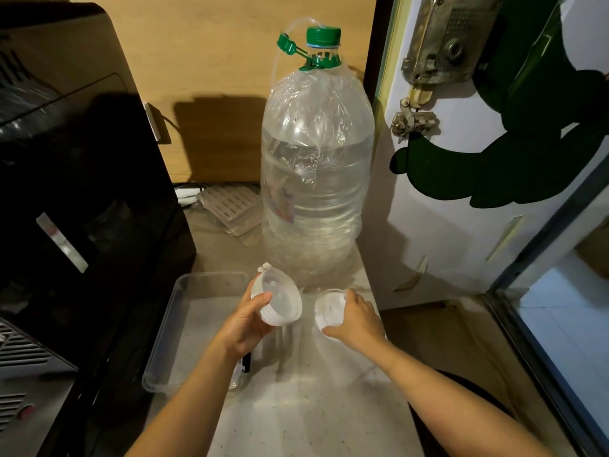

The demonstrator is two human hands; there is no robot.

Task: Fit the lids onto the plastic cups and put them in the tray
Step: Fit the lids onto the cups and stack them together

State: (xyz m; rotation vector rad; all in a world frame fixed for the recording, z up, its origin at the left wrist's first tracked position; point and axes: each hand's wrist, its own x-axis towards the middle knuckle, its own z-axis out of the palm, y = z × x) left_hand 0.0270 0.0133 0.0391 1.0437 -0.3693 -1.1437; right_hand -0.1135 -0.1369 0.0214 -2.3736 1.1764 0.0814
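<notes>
My left hand (245,324) holds a stack of white plastic lids (280,300), tilted with the inside facing up, above the right edge of the clear tray (171,328). My right hand (357,319) presses down on a white lid (328,310) that sits on a clear plastic cup (316,347) standing on the counter, just right of the tray. The cup's wall is barely visible through the glare. A second clear cup (239,382) shows partly below my left forearm, inside the tray's near end.
A large clear water bottle (316,179) with a green cap stands right behind the cups. A black appliance (72,199) fills the left side. A white door with a metal latch (415,123) bounds the right. The counter ends close to my right arm.
</notes>
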